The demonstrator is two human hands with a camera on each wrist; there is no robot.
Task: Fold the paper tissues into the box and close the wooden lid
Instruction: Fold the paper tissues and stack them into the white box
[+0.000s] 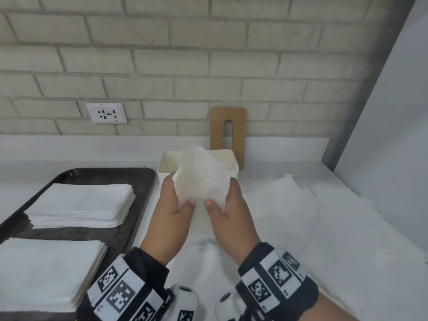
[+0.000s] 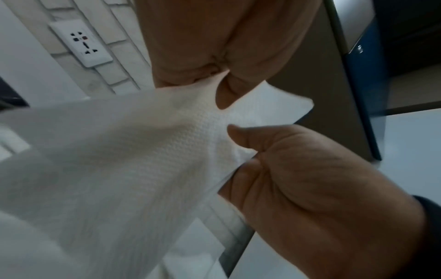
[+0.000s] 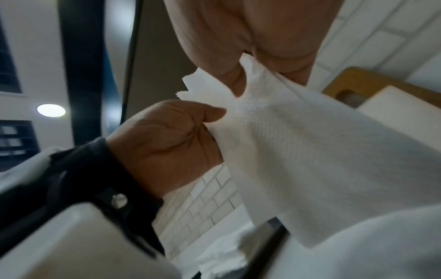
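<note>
Left hand [image 1: 172,205] and right hand [image 1: 228,207] each pinch bowed tissue stack [image 1: 200,179] by near edge. Box [image 1: 231,163] directly beyond, open; wooden lid [image 1: 228,114] propped upright behind.

White counter [image 1: 69,156]: tray [image 1: 143,181], box [image 1: 231,170].

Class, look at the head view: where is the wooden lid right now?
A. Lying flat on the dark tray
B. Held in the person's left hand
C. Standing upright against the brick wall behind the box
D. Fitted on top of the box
C: the wooden lid stands upright against the brick wall, behind the open white box, with no hand on it.
</note>
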